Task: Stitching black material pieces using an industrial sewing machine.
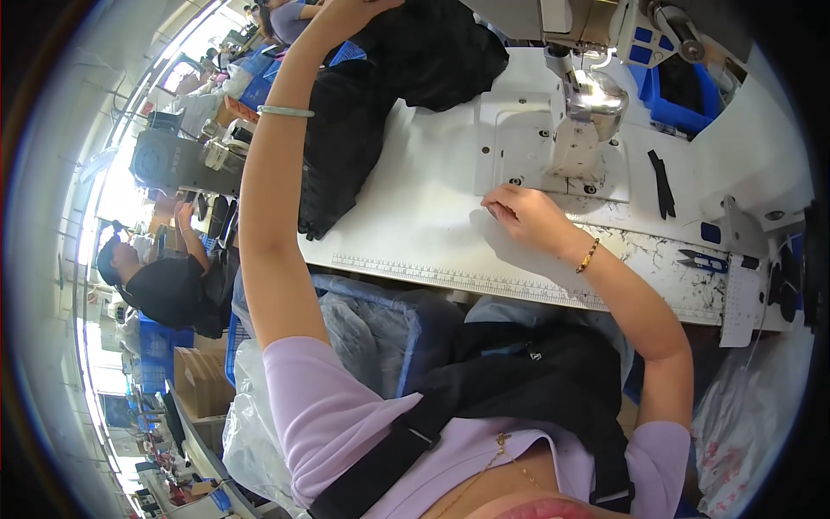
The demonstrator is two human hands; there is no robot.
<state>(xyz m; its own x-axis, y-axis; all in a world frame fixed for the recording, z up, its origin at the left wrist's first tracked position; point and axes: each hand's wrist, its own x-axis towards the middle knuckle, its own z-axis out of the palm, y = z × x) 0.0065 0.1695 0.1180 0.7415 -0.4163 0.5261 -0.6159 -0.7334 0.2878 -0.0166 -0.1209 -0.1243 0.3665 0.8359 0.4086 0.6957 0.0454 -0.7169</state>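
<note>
My left hand (pixel 354 12) is at the top edge of the head view, its fingers mostly cut off, beside a heap of black cloth (pixel 432 56). More black cloth (pixel 341 147) hangs down the left side of the white sewing table (pixel 406 199). Whether the left fingers grip the cloth does not show. My right hand (pixel 527 216) is over the table in front of the sewing machine (pixel 577 130), its fingers curled together in a pinch. Anything between those fingertips is too small to make out.
A black strip (pixel 662 184) and blue-handled thread snips (pixel 705 261) lie on the table's right. A blue bin (pixel 679 99) stands behind. A ruler scale (pixel 432 273) runs along the front edge. Below left is a plastic-lined blue basket (pixel 367 333). Another person (pixel 164 285) sits farther left.
</note>
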